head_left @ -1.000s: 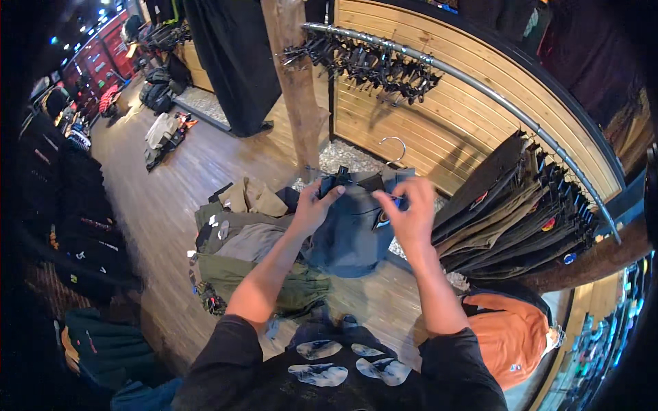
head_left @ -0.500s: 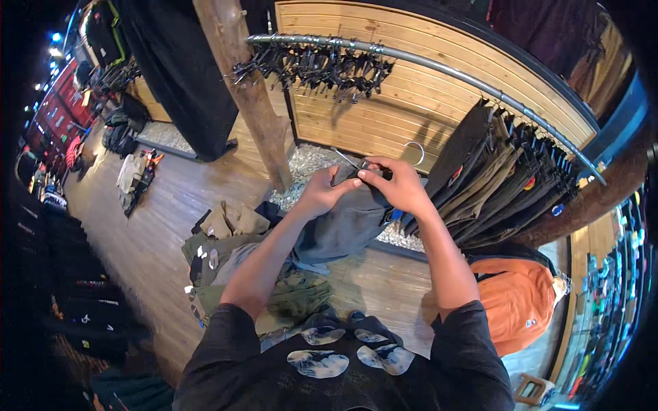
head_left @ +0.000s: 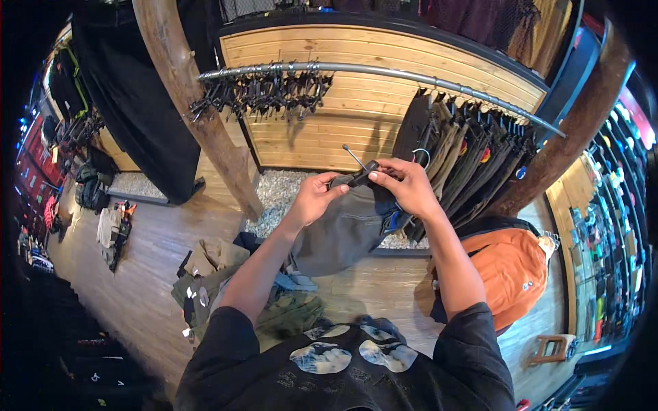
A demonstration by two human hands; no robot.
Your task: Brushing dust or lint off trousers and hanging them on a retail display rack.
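Dark grey trousers (head_left: 336, 236) hang down from between my hands, over the floor. My left hand (head_left: 317, 200) pinches their upper edge, thumb on top. My right hand (head_left: 410, 186) grips the black clip of a clip hanger (head_left: 363, 175) at that same edge, close to the left fingers. A thin metal rod sticks up from the clip, and a silver hook curves up behind the right hand. My fingers hide whether the clip is closed on the cloth.
A metal rail (head_left: 384, 70) carries bunched black hangers (head_left: 264, 89) and hanging trousers (head_left: 459, 154). A wooden post (head_left: 199, 109) stands left of it. Folded clothes (head_left: 212, 274) lie in a pile on the floor. An orange garment (head_left: 504, 270) is at right, near a wooden stool (head_left: 548, 349).
The view has turned, so the rail and posts sit further left. My hands stay close together at the trousers' edge; the hanger's rod shows longer and points more upward.
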